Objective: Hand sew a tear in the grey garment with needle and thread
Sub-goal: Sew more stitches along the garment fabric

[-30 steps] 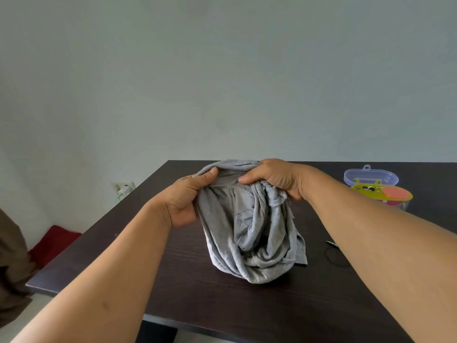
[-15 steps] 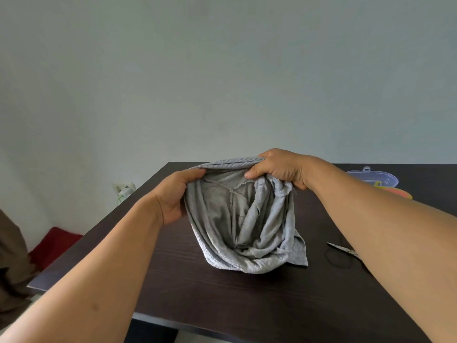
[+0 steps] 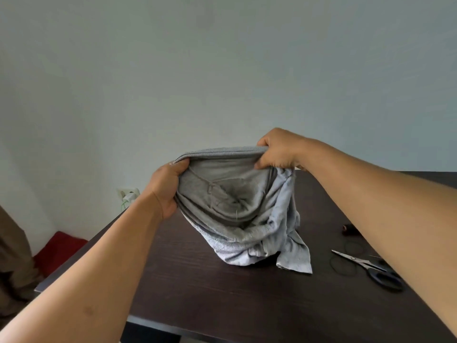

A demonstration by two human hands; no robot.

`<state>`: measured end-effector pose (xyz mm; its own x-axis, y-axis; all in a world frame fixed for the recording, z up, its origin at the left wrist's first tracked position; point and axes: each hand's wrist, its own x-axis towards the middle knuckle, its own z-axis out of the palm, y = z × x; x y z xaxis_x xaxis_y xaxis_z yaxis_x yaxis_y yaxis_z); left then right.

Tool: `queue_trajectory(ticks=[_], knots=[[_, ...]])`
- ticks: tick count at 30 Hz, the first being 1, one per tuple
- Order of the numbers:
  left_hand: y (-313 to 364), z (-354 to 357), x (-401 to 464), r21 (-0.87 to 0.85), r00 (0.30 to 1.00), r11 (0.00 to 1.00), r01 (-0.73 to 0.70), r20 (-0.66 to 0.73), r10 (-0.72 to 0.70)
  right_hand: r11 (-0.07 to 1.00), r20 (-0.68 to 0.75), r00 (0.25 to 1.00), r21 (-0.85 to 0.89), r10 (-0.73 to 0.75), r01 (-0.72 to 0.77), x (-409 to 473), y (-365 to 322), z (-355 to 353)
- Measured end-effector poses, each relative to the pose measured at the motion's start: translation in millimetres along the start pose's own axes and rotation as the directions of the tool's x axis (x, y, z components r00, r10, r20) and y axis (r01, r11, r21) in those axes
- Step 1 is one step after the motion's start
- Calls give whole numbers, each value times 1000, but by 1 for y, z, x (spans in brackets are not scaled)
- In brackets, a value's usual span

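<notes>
I'm gripping the ribbed hem with my left hand (image 3: 165, 186) and right hand (image 3: 277, 152), stretching the grey garment (image 3: 237, 211) open sideways over the table (image 3: 197, 293); scissors (image 3: 368, 266) lying nearer my right arm.

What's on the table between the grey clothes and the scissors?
In the head view, only bare dark table lies between the grey garment and the scissors; a black loop lies under the blades.
</notes>
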<state>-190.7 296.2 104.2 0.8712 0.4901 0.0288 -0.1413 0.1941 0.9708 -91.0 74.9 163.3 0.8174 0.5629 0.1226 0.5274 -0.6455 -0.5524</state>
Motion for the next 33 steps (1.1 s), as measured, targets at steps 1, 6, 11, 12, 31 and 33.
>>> queue_trajectory(ticks=[1,6,11,12,31,33], knots=[[3,2,-1,1,999,999,-43,-5,43,1000,-32,999,-21,-23,22,2,-9,-6],[8,4,-8,114,994,987,-110,20,109,993,-103,989,-52,-111,106,11,-32,-15],[1,4,-12,430,981,889,-157,-31,189,993,-82,990,27,-116,119,11,-28,-1],[-2,8,-14,480,977,854,-200,30,212,991,-69,991,61,-118,123,9,-27,3],[-31,22,-39,269,820,920,285,428,-380,990,198,980,140,-6,-23,-8,15,39],[-42,19,-44,241,744,922,304,544,-388,991,196,980,120,29,-54,-13,24,50]])
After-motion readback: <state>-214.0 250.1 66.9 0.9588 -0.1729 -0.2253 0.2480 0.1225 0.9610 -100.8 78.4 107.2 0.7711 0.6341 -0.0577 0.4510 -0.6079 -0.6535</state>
